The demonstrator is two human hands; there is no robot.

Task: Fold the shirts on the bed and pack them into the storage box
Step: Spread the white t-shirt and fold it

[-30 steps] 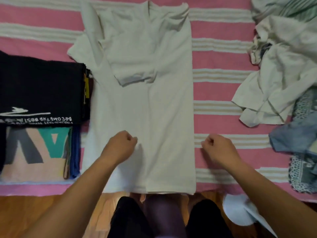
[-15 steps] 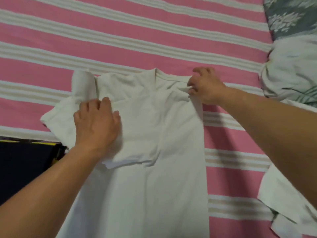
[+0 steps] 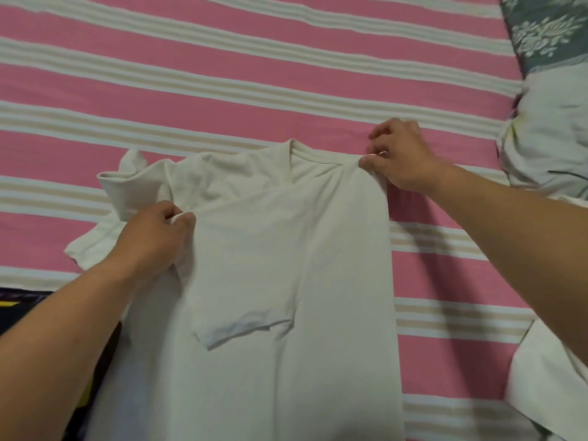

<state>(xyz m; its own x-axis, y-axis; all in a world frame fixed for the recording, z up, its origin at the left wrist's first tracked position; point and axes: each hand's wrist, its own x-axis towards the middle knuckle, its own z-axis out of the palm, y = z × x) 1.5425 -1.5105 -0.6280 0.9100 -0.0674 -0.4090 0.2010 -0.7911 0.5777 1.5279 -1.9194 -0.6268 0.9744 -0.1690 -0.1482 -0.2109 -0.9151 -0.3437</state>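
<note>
Seemingly both hands point(image 3: 152, 237) point(image 3: 401, 154) at shirt point(image 3: 286, 265) edges.

A plain off-white shirt point(image 3: 286, 281) lies on a bed point(image 3: 254, 74) striped pink, white and beige, beside a grey-green floral-patterned cloth point(image 3: 547, 30) and black folded clothes point(image 3: 19, 310) with yellow.

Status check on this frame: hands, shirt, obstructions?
Left hand pinches white shirt at folded sleeve. Right hand pinches its collar corner. Right side folded in, left unfolded. No obstruction.
</note>
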